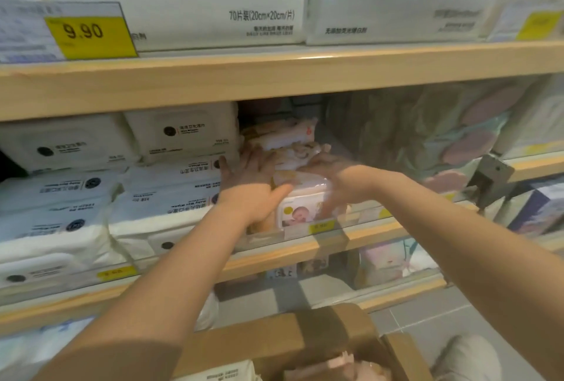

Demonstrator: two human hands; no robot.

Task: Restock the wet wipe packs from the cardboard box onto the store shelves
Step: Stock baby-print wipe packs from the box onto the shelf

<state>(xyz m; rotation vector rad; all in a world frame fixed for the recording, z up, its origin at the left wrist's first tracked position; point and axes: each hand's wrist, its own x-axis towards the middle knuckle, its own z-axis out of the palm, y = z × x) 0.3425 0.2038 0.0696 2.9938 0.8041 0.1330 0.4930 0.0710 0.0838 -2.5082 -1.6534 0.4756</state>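
Reaching into the middle shelf (305,251), both hands work a stack of wet wipe packs (300,153) — the head view shows the left hand (250,176) laid flat with straight fingers against the stack's left side, apparently squaring it. Whether the right hand (328,168) grasps or merely presses, I cannot tell. White packs (171,194) crowd the left; a clear front lip (360,221) bars the edge. More stock waits in the cardboard box (305,341) below.

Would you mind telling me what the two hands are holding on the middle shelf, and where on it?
Both hands rest on the stack of baby wipe packs: left hand flat against its left side, right hand on its top right. No closed grip shows.
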